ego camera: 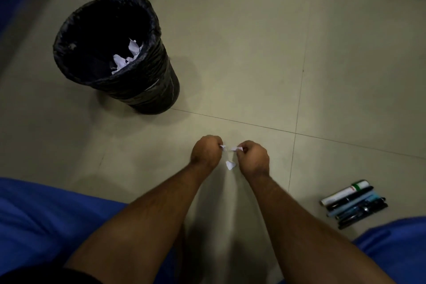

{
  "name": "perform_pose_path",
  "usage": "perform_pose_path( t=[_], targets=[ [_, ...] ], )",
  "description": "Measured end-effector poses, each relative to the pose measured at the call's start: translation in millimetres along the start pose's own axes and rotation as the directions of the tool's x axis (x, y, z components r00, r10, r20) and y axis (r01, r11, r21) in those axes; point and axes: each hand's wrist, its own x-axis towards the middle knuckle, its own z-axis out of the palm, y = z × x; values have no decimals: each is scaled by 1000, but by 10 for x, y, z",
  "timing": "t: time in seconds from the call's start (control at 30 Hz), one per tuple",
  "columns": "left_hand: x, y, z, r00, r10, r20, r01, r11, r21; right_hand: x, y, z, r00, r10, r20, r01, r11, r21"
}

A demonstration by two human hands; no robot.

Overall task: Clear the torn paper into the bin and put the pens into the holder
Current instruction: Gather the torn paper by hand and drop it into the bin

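Two hands pinching small paper scraps over the floor (253, 53): left hand (205, 152) and right hand (253, 158), one scrap (230, 165) lying between. Standing far left, bin (159, 90) holding torn paper (125, 57). Lying near right, pens (353, 203).

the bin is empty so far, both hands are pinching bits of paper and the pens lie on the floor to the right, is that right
Not quite: the bin is not empty. The head view shows torn white paper already lying inside it. The rest holds: the left hand and the right hand each pinch a small paper scrap, and the pens lie on the floor to the right.
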Motion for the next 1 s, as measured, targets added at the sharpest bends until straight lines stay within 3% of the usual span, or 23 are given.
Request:
perform_pose_path(
  t=[0.2,0.33,0.43,0.57,0.67,0.8,0.9,1.0],
  targets=[
    [-280,152,155,992,97,83,-90,992,-88,-73,121,-75,966,248,-74,-231,955,187],
    [-373,186,276,962,246,121,-251,967,34,-74,181,-85,934,350,-75,-313,900,304],
    [-419,162,381,944,308,116,-321,940,118,-82,235,-62,924,378,-60,-337,877,342],
    [-436,123,367,960,265,88,-267,964,14,-83,274,-77,913,405,-55,-355,852,385],
    [-457,117,314,955,263,134,-271,962,43,-94,295,-68,904,426,-34,-376,832,408],
    [-445,86,253,880,373,294,-437,879,191,-90,308,-33,897,442,-21,-391,813,431],
    [-458,53,266,830,463,310,-542,802,252,-88,316,-4,900,435,-34,-379,818,433],
    [-497,43,276,867,423,263,-483,843,236,-98,310,6,895,445,-33,-384,805,453]
  ],
)
